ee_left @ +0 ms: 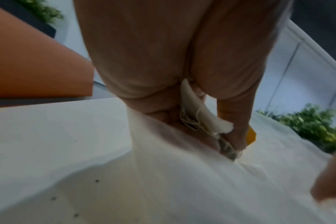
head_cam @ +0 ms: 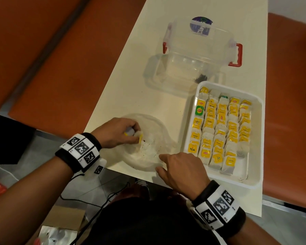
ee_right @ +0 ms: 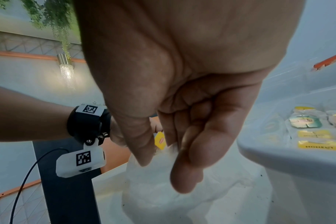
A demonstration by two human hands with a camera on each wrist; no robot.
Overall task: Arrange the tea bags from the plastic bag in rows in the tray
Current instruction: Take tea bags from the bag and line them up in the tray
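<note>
The left hand (head_cam: 117, 132) pinches a tea bag (ee_left: 205, 119) with a yellow tag between thumb and curled fingers, right at the plastic bag (head_cam: 148, 145) on the table (head_cam: 131, 82). The right hand (head_cam: 182, 171) hovers at the bag's near edge — fingers loosely bent, holding nothing. Just beside it, the white tray (head_cam: 254, 181) holds rows of tea bags.

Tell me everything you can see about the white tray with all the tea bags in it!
The white rectangular plastic tray has rounded corners and a raised rim. It sits flat on the cream table, to the right of the crumpled clear plastic bag and in front of the clear storage box with red latches. Five rows of overlapping tea bags, mostly yellow-tagged, nearly fill it; a bare strip remains at the near end. Neither hand touches it.
</note>
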